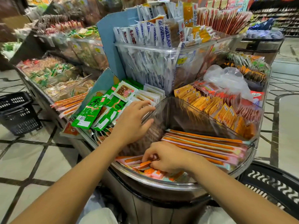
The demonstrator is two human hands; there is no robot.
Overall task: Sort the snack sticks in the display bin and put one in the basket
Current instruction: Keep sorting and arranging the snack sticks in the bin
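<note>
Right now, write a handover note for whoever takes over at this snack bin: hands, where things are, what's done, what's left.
Left hand: open, fingers stretched out at the left wall of the display bin, beside the green packets.
Right hand: fingers curled round the near ends of the snack sticks.
Sticks: most lie side by side in the bin; the near ones are jumbled.
Basket: black, lower right; no stick visible in it.
Left to do: finish sorting, put one stick in the basket.
</note>
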